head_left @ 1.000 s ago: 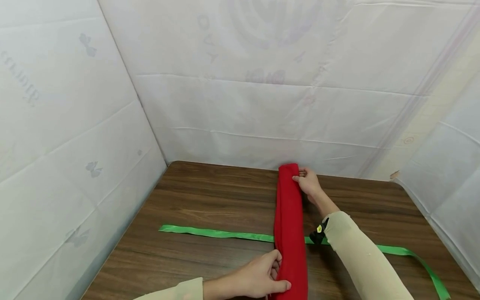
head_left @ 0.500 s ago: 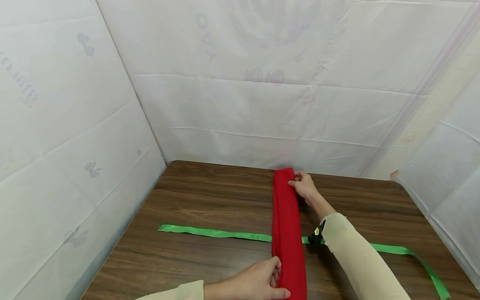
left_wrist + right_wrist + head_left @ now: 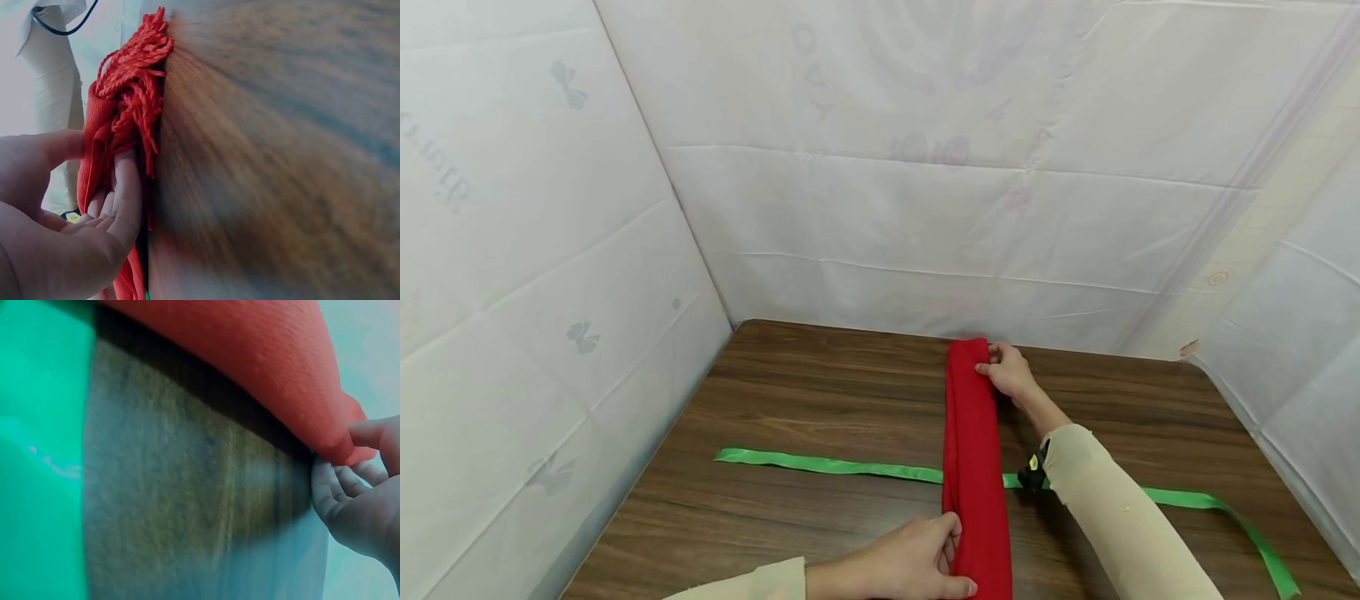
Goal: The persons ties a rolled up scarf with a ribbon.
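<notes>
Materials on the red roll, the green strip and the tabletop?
Red roll: looks like knit or woven fabric, matte, ribbed, with a twisted-yarn fringe. Green strip: likely satin ribbon, thin, flat, glossy. Tabletop: dark wood grain, smooth; solid wood or laminate, cannot tell.

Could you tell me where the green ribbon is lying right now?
In the head view the green ribbon lies flat across the wooden table, running left to right beneath the red cloth.
</notes>
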